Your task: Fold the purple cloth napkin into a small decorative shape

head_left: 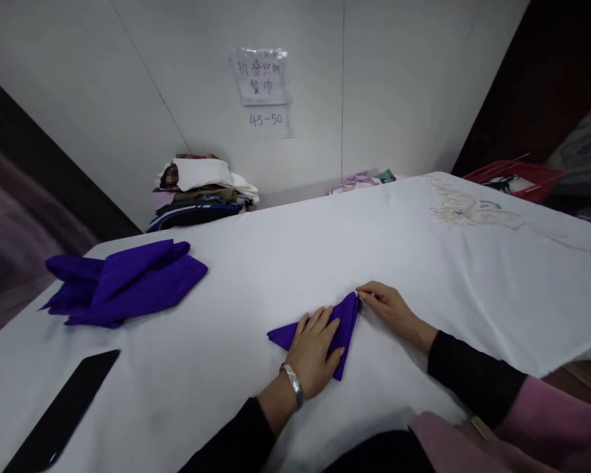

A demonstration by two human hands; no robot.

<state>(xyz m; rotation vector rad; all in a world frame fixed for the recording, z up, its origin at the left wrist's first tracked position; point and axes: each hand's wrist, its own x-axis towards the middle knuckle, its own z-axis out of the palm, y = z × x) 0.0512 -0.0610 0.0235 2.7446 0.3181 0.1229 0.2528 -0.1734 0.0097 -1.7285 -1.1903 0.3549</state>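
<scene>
A purple cloth napkin (345,322), folded into a small triangle, lies on the white tablecloth (236,381) in front of me. My left hand (314,351) rests flat on its middle with the fingers stretched out, hiding part of it. At the napkin's upper right corner, my right hand (387,305) pinches the tip between thumb and fingers. Farther left sits a loose, crumpled heap of purple cloth (132,282), apart from both hands.
A flat black object (64,414) lies at the table's left front. Stacked folded clothes (201,194) stand beyond the far edge, with more folded fabric (357,182) to their right. A red basket (536,187) is at the far right. Handwritten paper signs (263,85) hang on the wall.
</scene>
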